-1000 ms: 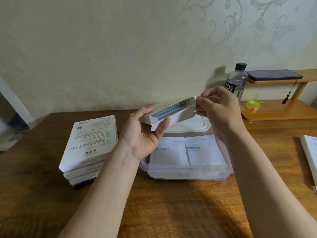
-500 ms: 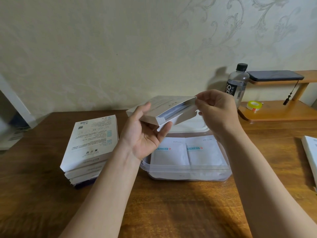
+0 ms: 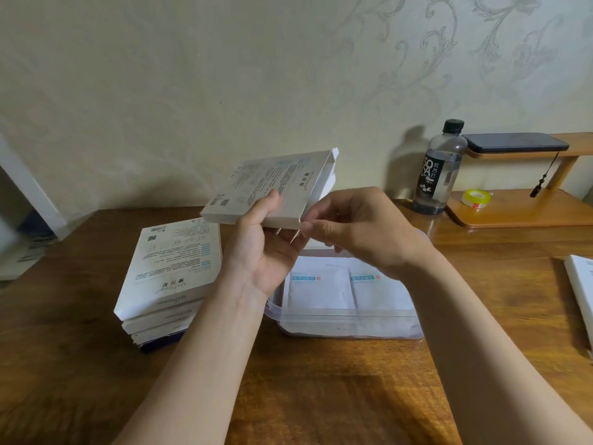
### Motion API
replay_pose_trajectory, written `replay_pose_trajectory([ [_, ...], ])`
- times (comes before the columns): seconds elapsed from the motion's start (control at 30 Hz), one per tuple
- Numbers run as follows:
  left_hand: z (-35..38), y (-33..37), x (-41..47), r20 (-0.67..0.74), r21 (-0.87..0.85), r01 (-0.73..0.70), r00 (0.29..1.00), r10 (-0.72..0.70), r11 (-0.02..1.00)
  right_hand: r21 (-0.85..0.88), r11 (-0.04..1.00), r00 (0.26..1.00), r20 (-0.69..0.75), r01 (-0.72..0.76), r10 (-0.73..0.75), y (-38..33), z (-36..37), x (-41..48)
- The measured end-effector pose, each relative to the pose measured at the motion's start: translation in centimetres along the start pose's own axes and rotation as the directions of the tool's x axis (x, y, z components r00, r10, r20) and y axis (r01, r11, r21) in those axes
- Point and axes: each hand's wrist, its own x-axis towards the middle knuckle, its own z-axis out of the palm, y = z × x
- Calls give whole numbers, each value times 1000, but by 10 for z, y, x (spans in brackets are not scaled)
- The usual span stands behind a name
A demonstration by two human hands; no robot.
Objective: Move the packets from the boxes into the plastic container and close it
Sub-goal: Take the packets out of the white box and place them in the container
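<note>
— Hands first, please.
— I log: left hand (image 3: 260,248) grips the box (image 3: 266,187) from below, thumb on its printed face. Right hand (image 3: 359,232), fingers curled, pinches the box's near corner at the open end. The box is held tilted in the air, over the back edge of the plastic container (image 3: 346,319).
— Room around it?
— I see open air above the container. The stack of boxes (image 3: 170,268) lies just left of the left forearm. Bottle (image 3: 438,168) and shelf (image 3: 529,213) stand well apart, right rear. Another white box (image 3: 580,284) shows at the right edge of the bench (image 3: 321,396).
— Change?
— Half a second ago the open end faced me, dark inside. Now the printed face is up and the flaps point away. The right hand has dropped from the top flap to the corner.
— Contents?
— Two white packets (image 3: 321,290), flat, side by side in the open container.
</note>
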Motion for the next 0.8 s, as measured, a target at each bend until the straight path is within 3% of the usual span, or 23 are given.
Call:
replay_pose_trajectory([
  [0.07, 0, -2, 0, 14, 17, -16, 1000, 16, 1000, -2, 1000, 1000, -6, -14, 14, 3, 6, 1],
  [0.2, 1, -7, 1, 11, 36, -42, 999, 42, 998, -167, 986, 984, -172, 18, -47, 1, 21, 0],
  [0.3, 2, -4, 1, -8, 10, -15, 1000, 15, 1000, -192, 981, 966, -244, 35, -82, 1, 25, -1],
  [0.43, -2, -1, 4, 5, 3, 7, 1000, -7, 1000, -262, 962, 983, -146, 70, -112, -2, 22, -2],
  [0.53, -3, -1, 4, 20, 2, -3, 1000, 3, 1000, -110, 994, 999, -48, 11, -17, -6, 12, -2],
  [0.67, -1, -5, 1, 64, 14, 3, 998, -3, 1000, 189, 977, 975, -176, -101, 134, -6, 0, 2],
  [0.8, 3, -10, -3, 149, 149, -4, 989, -19, 989, 383, 908, 960, -140, -172, 241, -9, 0, 3],
])
